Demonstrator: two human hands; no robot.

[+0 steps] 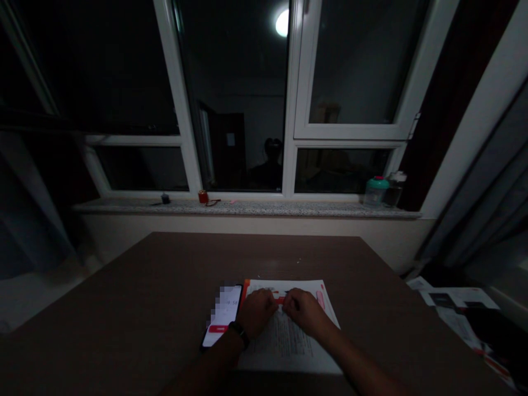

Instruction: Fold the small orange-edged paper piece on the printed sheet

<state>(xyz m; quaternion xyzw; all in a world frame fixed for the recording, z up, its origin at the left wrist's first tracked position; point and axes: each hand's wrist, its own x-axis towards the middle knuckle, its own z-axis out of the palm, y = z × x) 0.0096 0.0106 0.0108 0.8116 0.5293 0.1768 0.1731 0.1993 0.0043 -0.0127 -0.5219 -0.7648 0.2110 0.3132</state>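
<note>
A printed sheet or booklet (289,352) with an orange edge lies on the brown table. My left hand (256,313), with a dark band at the wrist, rests over its upper left part with the fingers curled in. Facing it, my right hand (305,311) is closed over the upper right part. A small red patch (279,301) shows between the two hands; whether it is print or a separate object I cannot tell. What the fingertips pinch, if anything, is hidden. Left of the sheet lies a phone (225,308) with its screen lit.
The brown table (136,308) reaches toward a stone windowsill (264,208). On the sill stand a small dark bottle (165,198), a red container (203,196), a green-lidded jar (376,191) and a clear bottle (395,190). Papers (454,305) lie lower, beyond the table's right edge.
</note>
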